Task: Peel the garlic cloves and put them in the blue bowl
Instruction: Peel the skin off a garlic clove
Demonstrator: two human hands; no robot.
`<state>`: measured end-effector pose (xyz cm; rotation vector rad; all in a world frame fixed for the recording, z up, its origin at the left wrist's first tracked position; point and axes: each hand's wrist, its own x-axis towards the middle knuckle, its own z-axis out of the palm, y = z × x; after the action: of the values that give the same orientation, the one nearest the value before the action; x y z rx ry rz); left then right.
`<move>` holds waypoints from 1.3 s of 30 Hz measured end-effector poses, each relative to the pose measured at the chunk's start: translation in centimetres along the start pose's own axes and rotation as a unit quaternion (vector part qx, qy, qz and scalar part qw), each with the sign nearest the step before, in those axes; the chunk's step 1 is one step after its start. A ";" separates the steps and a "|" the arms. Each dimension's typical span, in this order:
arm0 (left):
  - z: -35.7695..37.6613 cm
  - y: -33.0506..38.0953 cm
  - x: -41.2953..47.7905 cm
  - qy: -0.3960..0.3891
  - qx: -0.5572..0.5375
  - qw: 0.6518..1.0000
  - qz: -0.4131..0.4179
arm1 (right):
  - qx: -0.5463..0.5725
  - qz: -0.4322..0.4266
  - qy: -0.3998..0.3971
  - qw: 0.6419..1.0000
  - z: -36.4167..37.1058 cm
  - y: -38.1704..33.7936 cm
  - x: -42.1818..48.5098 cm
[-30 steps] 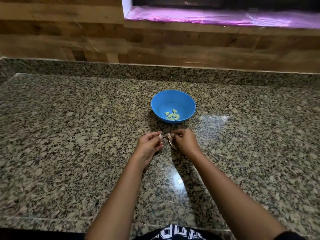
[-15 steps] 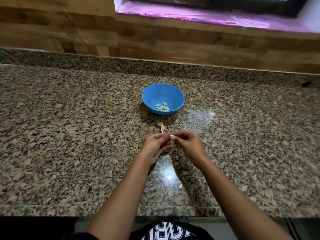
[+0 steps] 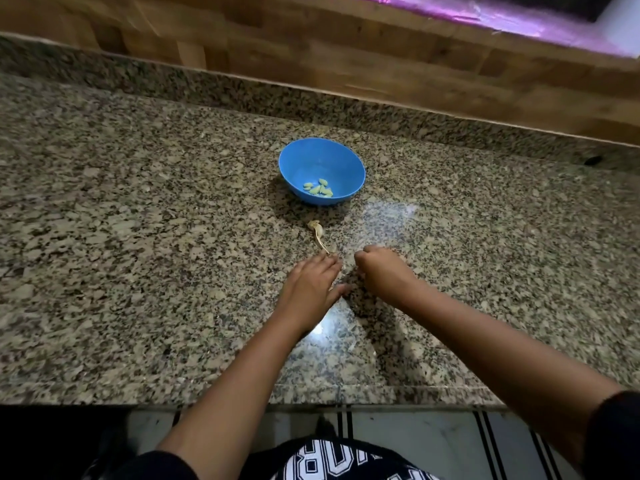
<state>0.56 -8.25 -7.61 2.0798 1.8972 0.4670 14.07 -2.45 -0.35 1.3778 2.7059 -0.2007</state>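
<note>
Resting low over the speckled granite bench point(image 3: 138, 237), the two hands sit side by side near its middle, a narrow gap between them. The left hand point(image 3: 313, 284) lies flat with fingers stretched forward and loosely together, its fingertips touching or just over the near end of a dry garlic stem point(image 3: 318, 235); whether they press it, I cannot tell. The right hand point(image 3: 379, 271) is curled into a loose fist, knuckles up; whether it pinches a clove inside is hidden from view. The pale stem with its papery husk lies on the bench between the hands and the blue bowl point(image 3: 346, 161), apart from the bowl. The bowl stands upright beyond it, holding a small cluster of peeled garlic cloves point(image 3: 319, 188) at the near side of its bottom. A wood-panelled wall point(image 3: 311, 53) runs behind the bench.
</note>
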 end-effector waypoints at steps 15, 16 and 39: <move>-1.5 2.1 1.6 0.027 -0.305 0.950 -0.067 | 0.661 0.268 0.097 0.694 2.3 -0.3 -2.2; -1.8 2.5 1.9 0.019 -0.322 0.944 -0.069 | 0.673 0.258 0.096 0.686 2.0 -0.6 -2.5; -4.7 4.5 3.0 -0.081 -0.571 0.804 -0.147 | 0.366 0.061 0.155 0.916 -0.3 -0.2 -2.5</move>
<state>2.88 -5.68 -1.35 0.9592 1.2283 0.9870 15.35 -4.51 0.32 1.8774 2.9063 -1.1789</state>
